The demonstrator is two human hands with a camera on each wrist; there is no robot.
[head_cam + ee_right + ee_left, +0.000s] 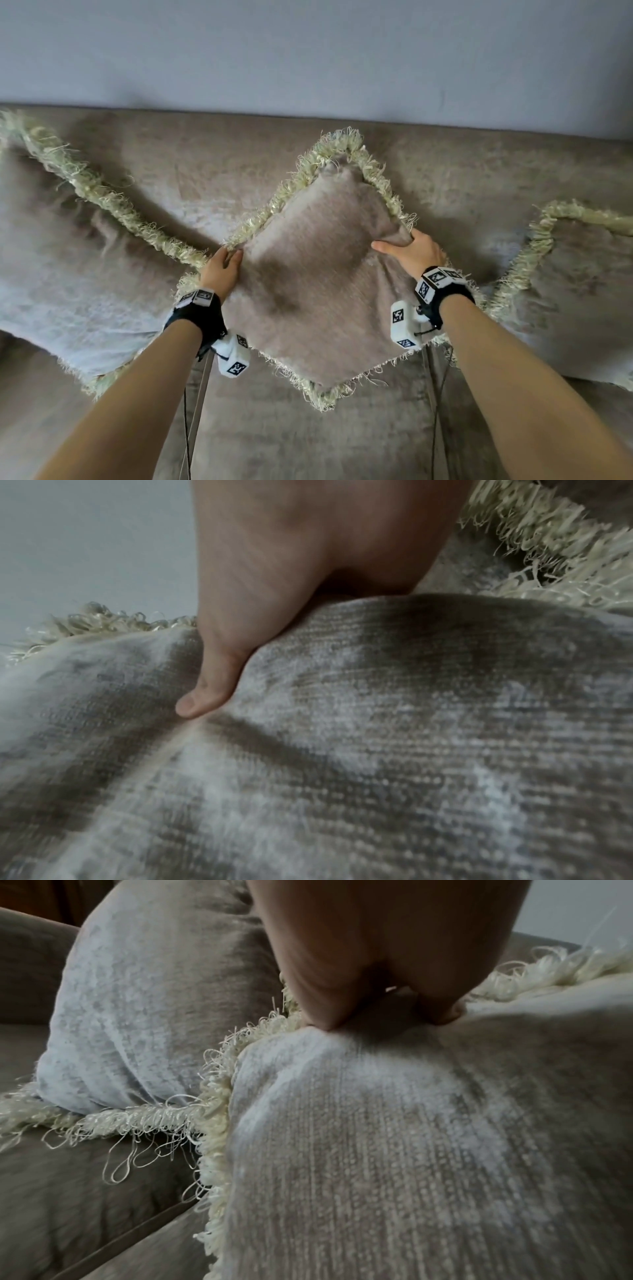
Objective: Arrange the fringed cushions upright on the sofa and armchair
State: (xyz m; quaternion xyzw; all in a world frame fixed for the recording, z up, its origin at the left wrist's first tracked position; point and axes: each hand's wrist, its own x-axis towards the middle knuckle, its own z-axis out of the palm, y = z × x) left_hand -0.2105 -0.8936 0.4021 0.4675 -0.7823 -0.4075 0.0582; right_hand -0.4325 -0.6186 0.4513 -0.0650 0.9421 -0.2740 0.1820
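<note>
Standing on one corner like a diamond, the middle cushion [315, 274] is propped on the sofa [308, 438] seat with its top corner against the backrest. It is taupe, edged all round with cream fringe [373, 171]. Its left corner is pinched by the left hand [222, 270], fingers curled onto the fabric just beside the fringe; in the left wrist view two fingertips [322, 1015] are seen dug into the cloth. Its right edge is gripped by the right hand [411, 251], thumb laid across the front face and the other fingers hidden behind the edge; the thumb [209, 685] is pressed into a fold in the right wrist view. Black wrist straps with white tagged camera blocks are worn on both arms. A left cushion [68, 274] is leaned on the backrest, its fringe touching the middle one. A right cushion [575, 291] is seen partly, just beside the right wrist. A pale wall [308, 51] is behind the sofa.
</note>
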